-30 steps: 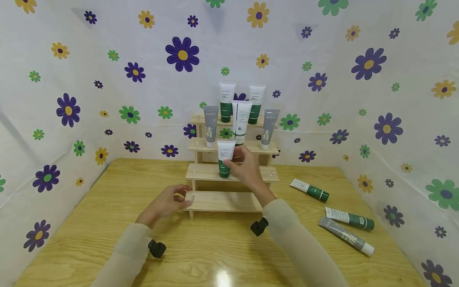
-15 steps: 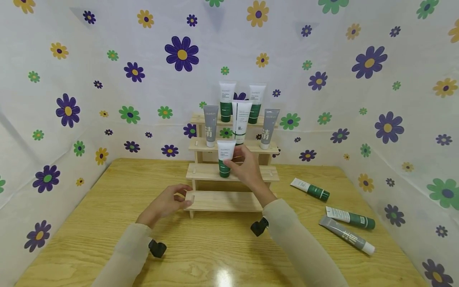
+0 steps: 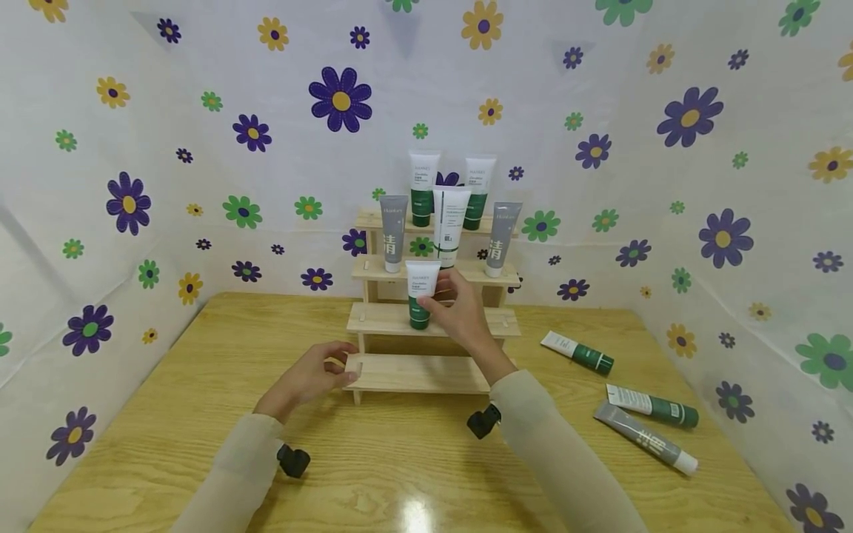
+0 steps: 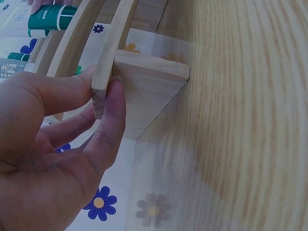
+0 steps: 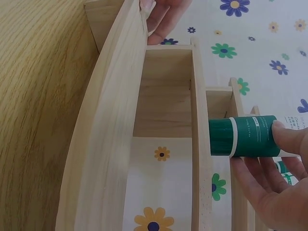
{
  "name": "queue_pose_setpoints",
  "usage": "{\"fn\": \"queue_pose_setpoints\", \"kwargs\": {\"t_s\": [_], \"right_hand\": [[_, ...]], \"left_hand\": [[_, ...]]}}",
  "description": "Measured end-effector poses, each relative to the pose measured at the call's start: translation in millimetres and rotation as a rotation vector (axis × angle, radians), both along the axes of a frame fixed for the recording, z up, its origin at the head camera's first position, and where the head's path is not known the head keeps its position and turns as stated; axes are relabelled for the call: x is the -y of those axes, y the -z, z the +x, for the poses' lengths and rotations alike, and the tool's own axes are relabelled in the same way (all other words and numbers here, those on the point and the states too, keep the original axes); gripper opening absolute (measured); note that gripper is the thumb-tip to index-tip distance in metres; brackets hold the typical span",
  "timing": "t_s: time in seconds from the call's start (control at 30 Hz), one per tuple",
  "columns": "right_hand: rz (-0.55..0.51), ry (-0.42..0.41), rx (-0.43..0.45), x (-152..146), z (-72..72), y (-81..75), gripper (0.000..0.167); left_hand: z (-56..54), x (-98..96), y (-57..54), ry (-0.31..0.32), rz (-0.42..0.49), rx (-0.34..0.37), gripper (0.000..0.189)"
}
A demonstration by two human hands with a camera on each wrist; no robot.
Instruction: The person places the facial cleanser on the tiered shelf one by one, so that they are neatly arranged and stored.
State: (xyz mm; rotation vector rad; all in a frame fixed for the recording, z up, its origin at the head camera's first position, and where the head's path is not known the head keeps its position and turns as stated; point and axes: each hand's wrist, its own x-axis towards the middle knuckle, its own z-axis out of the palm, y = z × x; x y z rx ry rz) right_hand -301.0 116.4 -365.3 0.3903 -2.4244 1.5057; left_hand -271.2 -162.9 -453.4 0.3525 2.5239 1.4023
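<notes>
My right hand (image 3: 460, 311) holds a white-and-green squeeze tube (image 3: 422, 285) between thumb and fingers. The tube stands cap down on the second step from the bottom of a wooden tiered shelf (image 3: 416, 374). In the right wrist view its green cap (image 5: 221, 137) meets the step's edge. At the shelf's lower left corner, my left hand (image 3: 309, 377) pinches the end of the bottom board (image 4: 103, 72) between thumb and fingers. Behind the held tube, a taller white tube (image 3: 452, 222) stands between a left grey tube (image 3: 393, 233) and a right grey tube (image 3: 503, 237).
Two white-and-green tubes, left (image 3: 424, 185) and right (image 3: 478, 189), stand on the top step. On the wooden table (image 3: 266, 488), right of the shelf, lie two more green-capped tubes, one farther back (image 3: 578, 352) and one nearer (image 3: 653, 406), and a grey tube (image 3: 646, 437). Flowered cloth walls surround the table.
Both hands keep their places on the tube and the bottom board. Only a slight shift of the whole head view shows.
</notes>
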Motion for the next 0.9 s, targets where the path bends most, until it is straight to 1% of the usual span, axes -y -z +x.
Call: {"fn": "queue_pose_setpoints", "kwargs": {"t_s": [0.33,0.5,0.6,0.7,0.8,0.9], "right_hand": [[0.007,0.002,0.013,1,2.6,0.3,0.038],[0.012,-0.004,0.006,0,2.2,0.4,0.038],[0.024,-0.017,0.009,-4,1.5,0.0,0.039],[0.029,-0.025,0.017,-11,1.5,-4.0,0.041],[0.035,-0.018,0.028,-21,2.1,-11.6,0.041],[0.078,-0.009,0.031,-33,4.5,-21.1,0.040]], "left_hand": [[2.8,-0.9,0.4,-0.006,0.005,0.008,0.045],[1.8,-0.1,0.3,-0.013,0.014,0.012,0.045],[1.3,0.0,0.0,0.002,0.012,0.006,0.045],[1.0,-0.7,-0.1,0.004,0.015,0.008,0.045],[0.9,-0.6,-0.4,0.006,0.016,0.009,0.045],[0.7,-0.1,-0.4,0.001,0.014,0.007,0.045]]}}
